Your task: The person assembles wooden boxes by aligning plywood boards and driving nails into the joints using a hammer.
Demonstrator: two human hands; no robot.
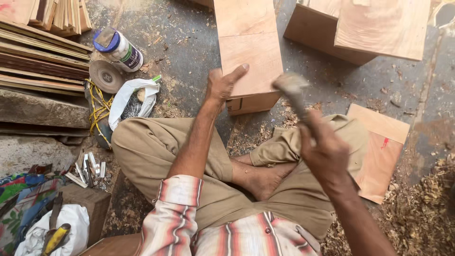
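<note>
On the gritty floor before our crossed legs, our left hand (pixel 222 85) presses flat, fingers loose and thumb out, against the near end of the plywood box (pixel 247 52), which lies lengthwise ahead of us. Our right hand (pixel 324 149) is wrapped tight around a hammer (pixel 293 90), its head blurred above the box's near corner. We judge the box mostly assembled, with nailing at this end unfinished; another box (pixel 360 28) stands beyond.
</note>
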